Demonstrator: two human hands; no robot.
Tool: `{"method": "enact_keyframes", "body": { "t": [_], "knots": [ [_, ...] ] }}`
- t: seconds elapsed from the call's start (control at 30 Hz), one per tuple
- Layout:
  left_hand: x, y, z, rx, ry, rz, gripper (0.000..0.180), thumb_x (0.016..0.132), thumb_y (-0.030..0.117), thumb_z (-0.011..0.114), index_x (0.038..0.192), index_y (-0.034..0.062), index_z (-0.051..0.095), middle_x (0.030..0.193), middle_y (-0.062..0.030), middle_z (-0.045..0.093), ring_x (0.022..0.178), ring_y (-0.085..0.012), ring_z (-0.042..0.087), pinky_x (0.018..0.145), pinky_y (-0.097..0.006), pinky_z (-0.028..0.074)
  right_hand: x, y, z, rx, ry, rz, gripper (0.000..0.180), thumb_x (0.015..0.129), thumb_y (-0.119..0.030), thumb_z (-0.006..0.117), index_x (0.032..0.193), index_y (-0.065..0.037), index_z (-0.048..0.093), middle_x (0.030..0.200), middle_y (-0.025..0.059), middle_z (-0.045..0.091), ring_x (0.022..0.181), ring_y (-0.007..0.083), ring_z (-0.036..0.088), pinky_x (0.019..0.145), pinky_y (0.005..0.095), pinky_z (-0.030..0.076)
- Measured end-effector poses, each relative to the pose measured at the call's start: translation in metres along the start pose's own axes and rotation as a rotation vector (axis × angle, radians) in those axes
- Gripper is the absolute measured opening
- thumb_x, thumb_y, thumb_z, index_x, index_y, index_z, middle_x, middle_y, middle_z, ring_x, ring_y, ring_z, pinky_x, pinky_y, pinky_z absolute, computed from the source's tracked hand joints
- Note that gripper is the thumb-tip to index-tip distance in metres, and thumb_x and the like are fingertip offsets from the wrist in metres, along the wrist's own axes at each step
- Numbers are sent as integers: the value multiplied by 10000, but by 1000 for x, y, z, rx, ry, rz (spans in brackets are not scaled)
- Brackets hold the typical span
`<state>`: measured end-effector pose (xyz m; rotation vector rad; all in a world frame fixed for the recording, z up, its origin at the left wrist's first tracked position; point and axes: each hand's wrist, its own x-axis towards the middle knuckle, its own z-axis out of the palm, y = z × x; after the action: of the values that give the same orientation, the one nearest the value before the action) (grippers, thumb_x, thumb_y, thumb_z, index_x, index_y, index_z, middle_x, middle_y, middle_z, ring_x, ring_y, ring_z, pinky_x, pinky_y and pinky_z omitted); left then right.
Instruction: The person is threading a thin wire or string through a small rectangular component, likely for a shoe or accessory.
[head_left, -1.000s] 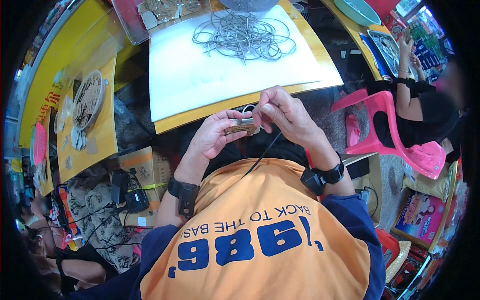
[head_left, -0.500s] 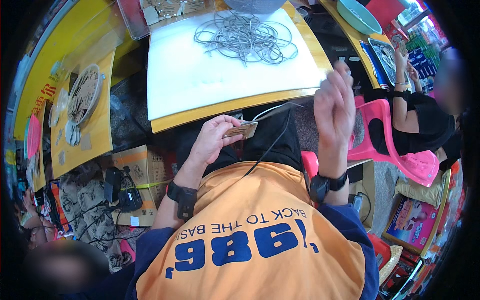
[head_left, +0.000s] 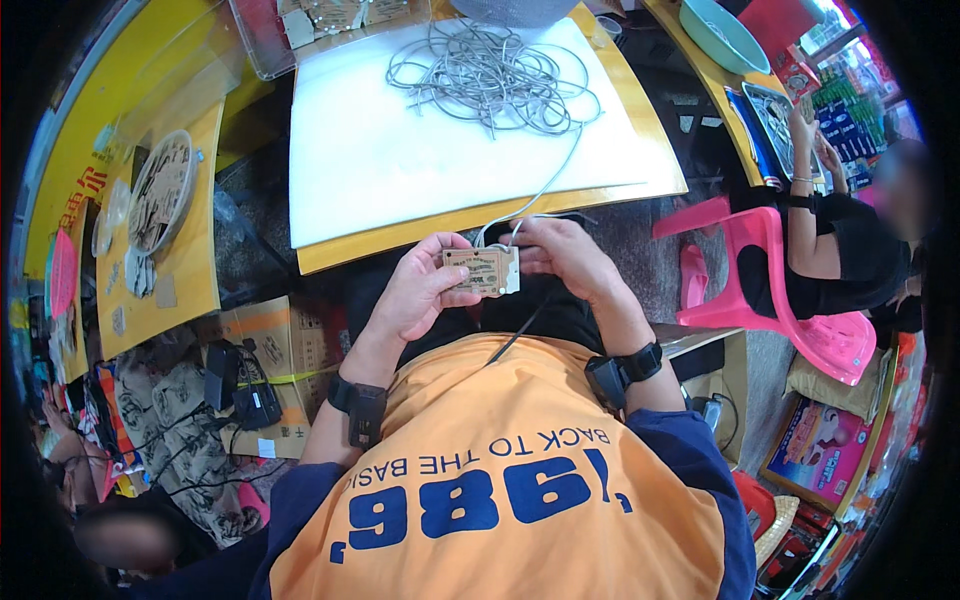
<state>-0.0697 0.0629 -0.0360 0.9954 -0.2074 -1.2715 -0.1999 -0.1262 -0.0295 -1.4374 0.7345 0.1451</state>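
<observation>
My left hand pinches a small brown printed card with a whitish right edge, held over my lap just off the table's front edge. At that edge my right hand has its fingers closed on a thin grey cord, which loops above the card. From there the cord runs up to a loose tangle of grey cord on the white board. Whether the cord passes through the card is hidden by my right fingers.
A wooden table bears the white board. At its far side stand a clear tray of cards and a grey basket. A round tray of brown cards stands left. On the right, a person sits by a pink chair.
My right hand has come down and left from its raised place to the card, and a length of cord now stretches from the tangle. The card's printed face has turned upward.
</observation>
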Motion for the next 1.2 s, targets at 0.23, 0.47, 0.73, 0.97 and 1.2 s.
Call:
{"method": "enact_keyframes", "body": {
  "t": [0.23,0.47,0.73,0.97,1.2],
  "knots": [
    [4,-3,1,302,29,4,245,900,-24,517,1109,77,440,1046,-85,567,887,-163,643,684,-276,610,3,4,3,766,33,-186,178,994,-222,492,983,-57,558,991,101,658,972,234,651,804,349,532],
    [5,-12,-5,438,1,44,205,918,1,505,1087,81,423,1041,-58,484,921,-135,589,687,-284,610,-1,-6,-15,852,391,-452,218,1004,-200,475,1094,-26,571,969,81,661,925,157,637,783,273,478],
    [-5,-5,-1,724,23,85,148,919,12,506,1051,78,492,908,-1,434,791,-72,496,605,-241,586,-12,-16,-44,876,560,-670,242,997,-181,490,1128,3,577,945,67,651,912,171,638,789,305,513],
    [1,-7,-7,777,69,200,129,926,39,535,1051,59,512,899,4,485,787,-62,516,668,-259,586,-36,-33,-18,610,205,-693,224,963,-138,553,1015,50,663,768,4,592,705,79,509,626,211,391],
    [8,-12,-17,206,47,123,147,924,20,551,1063,59,523,1022,-33,576,934,-119,609,778,-295,590,-33,-26,34,-460,193,-595,137,826,-122,700,911,-15,710,720,96,581,615,177,563,569,288,447]
  ]
}}
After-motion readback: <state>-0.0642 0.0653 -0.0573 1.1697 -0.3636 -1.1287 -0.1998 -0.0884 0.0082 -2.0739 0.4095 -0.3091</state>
